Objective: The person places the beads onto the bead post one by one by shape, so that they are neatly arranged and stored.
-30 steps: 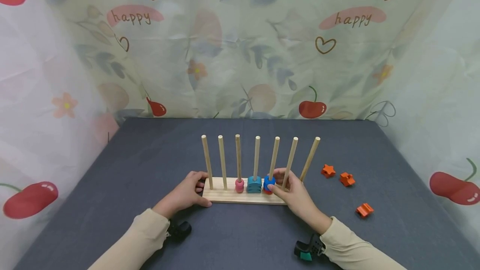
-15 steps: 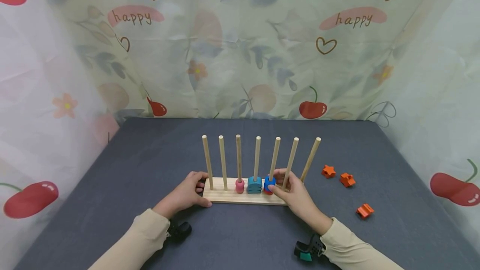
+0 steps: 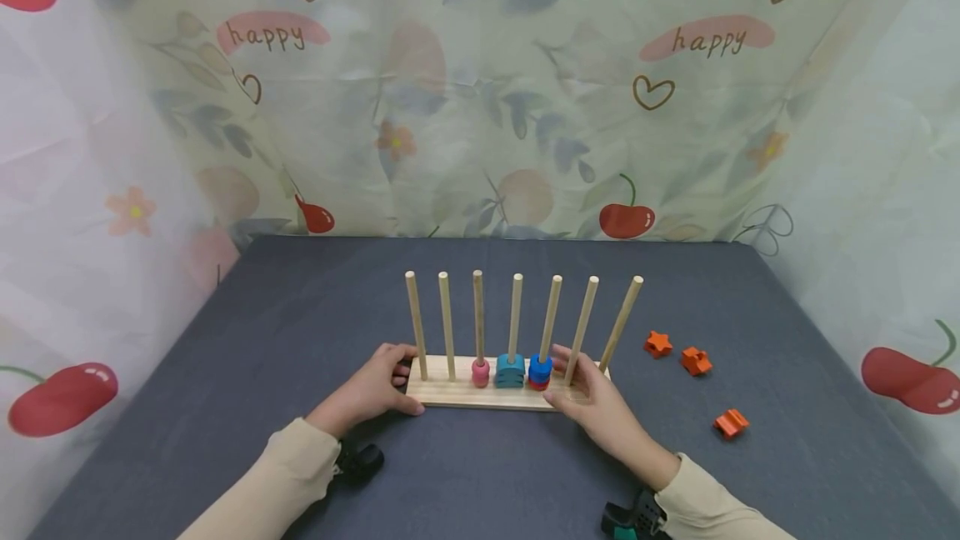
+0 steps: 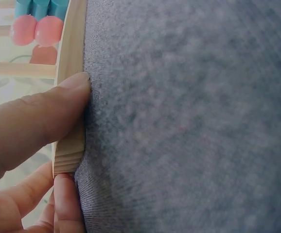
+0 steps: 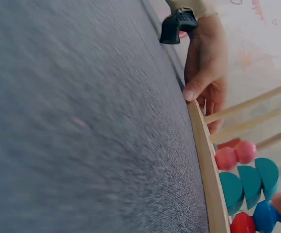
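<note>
In the head view a wooden peg board (image 3: 453,395) with several upright pegs stands across the table. My left hand (image 3: 375,383) grips its left end, and the left wrist view has the thumb on the front edge of the base (image 4: 70,145) and fingers at its end. Pink beads (image 3: 480,372) sit on the third peg, teal half-round pieces (image 3: 510,372) on the fourth. The fifth carries blue beads (image 3: 539,368) above a red bead (image 3: 537,386). My right hand (image 3: 606,413) is spread around the sixth peg, just right of the blue beads, thumb and fingers apart.
On the dark table (image 3: 315,298) to the right lie three loose orange pieces: a star-shaped piece (image 3: 657,344), a second orange piece (image 3: 697,361) and a nearer grooved one (image 3: 731,423). A patterned cloth (image 3: 480,107) hangs behind.
My right hand has let go of the blue beads and drawn back slightly right and toward me, its fingers parting. The left hand keeps its hold on the board, and the beads stay put.
</note>
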`<state>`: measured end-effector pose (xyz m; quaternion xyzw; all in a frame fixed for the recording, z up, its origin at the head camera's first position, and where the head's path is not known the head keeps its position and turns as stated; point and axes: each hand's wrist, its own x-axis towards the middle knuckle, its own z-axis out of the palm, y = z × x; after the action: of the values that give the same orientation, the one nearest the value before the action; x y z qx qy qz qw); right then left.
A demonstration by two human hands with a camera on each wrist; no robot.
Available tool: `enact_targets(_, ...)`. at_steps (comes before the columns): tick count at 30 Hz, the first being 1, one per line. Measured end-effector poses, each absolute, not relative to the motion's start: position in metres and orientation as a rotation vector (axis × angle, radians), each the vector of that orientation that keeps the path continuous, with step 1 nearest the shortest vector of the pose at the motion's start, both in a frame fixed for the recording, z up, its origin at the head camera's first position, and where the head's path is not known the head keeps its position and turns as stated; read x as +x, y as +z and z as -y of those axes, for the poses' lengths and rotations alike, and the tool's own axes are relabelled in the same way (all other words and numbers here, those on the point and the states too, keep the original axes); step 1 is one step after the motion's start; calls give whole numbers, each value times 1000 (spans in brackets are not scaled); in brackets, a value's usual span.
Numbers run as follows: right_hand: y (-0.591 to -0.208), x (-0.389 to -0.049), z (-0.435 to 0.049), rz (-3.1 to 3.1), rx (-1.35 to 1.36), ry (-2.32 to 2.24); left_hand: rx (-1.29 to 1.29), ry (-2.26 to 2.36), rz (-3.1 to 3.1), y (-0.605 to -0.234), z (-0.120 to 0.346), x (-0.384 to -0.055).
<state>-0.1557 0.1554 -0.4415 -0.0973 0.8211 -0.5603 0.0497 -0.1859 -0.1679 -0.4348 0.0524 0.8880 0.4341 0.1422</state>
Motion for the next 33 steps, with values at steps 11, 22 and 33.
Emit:
enact_targets(11,-426,-123,-183,-2493,-305,-1497,155,1265,-2556,-434,167,-185)
enact_targets(22,-398,-112,-231,-2430,-351,-1354,157,1256,-2561,-433,168,-185)
enact_targets(33,-373,-119,-269,-2639,-368,-1199,166,1255,-2567,-434,168,-185)
